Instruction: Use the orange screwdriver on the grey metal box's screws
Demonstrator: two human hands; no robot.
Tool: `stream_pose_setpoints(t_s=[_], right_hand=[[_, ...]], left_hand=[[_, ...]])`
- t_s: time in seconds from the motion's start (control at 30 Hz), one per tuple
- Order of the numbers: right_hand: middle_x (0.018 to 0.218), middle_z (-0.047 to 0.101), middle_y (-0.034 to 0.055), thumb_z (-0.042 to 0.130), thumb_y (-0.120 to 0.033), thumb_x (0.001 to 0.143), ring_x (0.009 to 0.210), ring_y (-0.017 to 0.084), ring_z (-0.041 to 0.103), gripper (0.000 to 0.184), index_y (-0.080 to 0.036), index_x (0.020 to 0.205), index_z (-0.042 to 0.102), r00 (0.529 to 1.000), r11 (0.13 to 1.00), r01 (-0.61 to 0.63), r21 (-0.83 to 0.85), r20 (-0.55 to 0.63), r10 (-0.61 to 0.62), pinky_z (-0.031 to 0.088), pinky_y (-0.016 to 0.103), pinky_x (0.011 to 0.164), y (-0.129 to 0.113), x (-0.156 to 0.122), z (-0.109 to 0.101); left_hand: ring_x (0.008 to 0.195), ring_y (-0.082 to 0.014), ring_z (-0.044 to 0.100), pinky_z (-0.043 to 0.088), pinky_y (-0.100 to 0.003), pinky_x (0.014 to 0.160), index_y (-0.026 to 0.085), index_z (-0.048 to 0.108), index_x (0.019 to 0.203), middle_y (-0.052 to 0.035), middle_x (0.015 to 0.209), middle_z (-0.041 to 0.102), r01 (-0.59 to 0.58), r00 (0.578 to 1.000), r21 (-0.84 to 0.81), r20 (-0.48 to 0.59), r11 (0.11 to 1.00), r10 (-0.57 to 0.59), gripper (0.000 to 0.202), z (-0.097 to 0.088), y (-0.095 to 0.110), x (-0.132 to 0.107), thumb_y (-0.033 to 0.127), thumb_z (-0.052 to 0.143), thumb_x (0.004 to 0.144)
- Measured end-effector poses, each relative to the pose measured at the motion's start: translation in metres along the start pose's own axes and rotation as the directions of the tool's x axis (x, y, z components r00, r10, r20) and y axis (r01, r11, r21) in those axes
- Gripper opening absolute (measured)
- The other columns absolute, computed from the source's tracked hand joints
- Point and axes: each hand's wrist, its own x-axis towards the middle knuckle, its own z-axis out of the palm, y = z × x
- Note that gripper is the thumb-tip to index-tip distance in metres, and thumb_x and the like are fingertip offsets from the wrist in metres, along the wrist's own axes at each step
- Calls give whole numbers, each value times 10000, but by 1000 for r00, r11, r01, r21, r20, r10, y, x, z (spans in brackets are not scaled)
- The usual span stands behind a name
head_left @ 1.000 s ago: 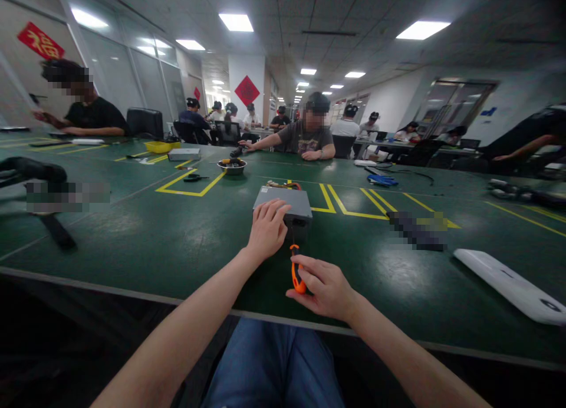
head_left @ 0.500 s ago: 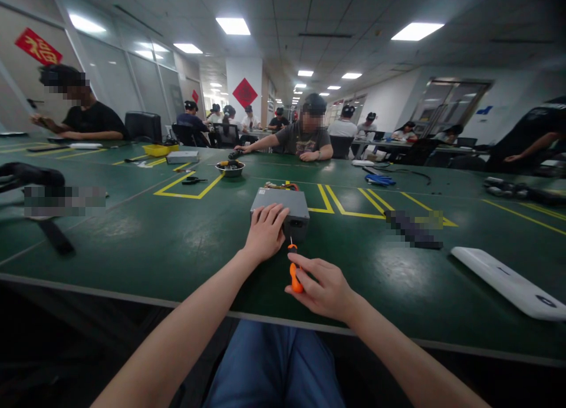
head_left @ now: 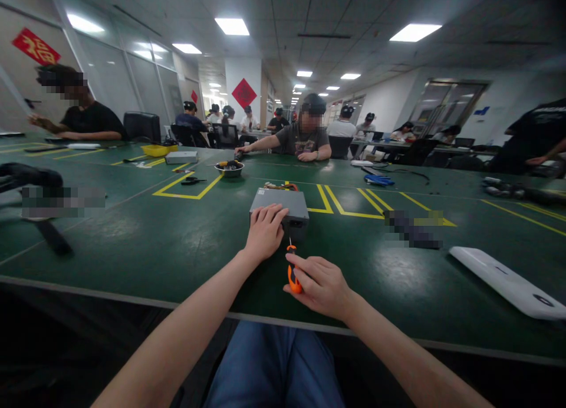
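Observation:
A grey metal box (head_left: pixel 289 203) with wires at its far end lies on the green table (head_left: pixel 154 243) in front of me. My left hand (head_left: pixel 264 231) rests flat on the box's near left corner, fingers stretched out over its top. My right hand (head_left: pixel 322 286) is closed round an orange-handled screwdriver (head_left: pixel 292 272). The screwdriver's thin tip points at the box's near face, just short of it or touching it; I cannot tell which.
A long white device (head_left: pixel 508 281) lies at the right. A metal bowl (head_left: pixel 230 167), scissors (head_left: pixel 193 180), a yellow tray (head_left: pixel 159 150) and blue cable (head_left: pixel 379 180) sit farther back. Several people sit round the table; one faces me (head_left: pixel 305 138).
The screwdriver and my right hand have shifted slightly; its tip stays near the box's front face. My left hand keeps its place on the box.

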Motion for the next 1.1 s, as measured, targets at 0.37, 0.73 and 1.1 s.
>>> stream_pose_setpoints(t_s=[0.37, 0.73, 1.1], right_hand=[[1195, 593, 89, 595, -212, 826, 1160, 225, 506, 340, -214, 1160, 527, 998, 997, 34, -66, 64, -30, 494, 359, 912, 2, 2, -3], [1281, 425, 231, 453, -95, 805, 1293, 317, 335, 350, -102, 1155, 468, 991, 994, 28, 105, 131, -42, 484, 429, 930, 1, 2, 0], [1065, 615, 147, 576, -168, 829, 1046, 204, 595, 77, -142, 883, 527, 996, 995, 86, -59, -13, -87, 557, 280, 808, 10, 20, 2]], left_hand=[[1220, -207, 399, 233, -410, 1058, 246, 487, 1210, -31, 1288, 505, 11, 1000, -4, -16, 1000, -11, 389, 1, -1, 0, 173, 437, 831], [1218, -213, 403, 245, -415, 1048, 248, 485, 1217, -37, 1288, 506, 7, 1000, -10, -12, 1000, -7, 396, 1, -1, 0, 182, 441, 829], [1216, -204, 403, 242, -404, 1045, 246, 484, 1210, -29, 1285, 511, 11, 1000, -9, 3, 1000, -11, 383, 1, -2, 1, 195, 446, 833]])
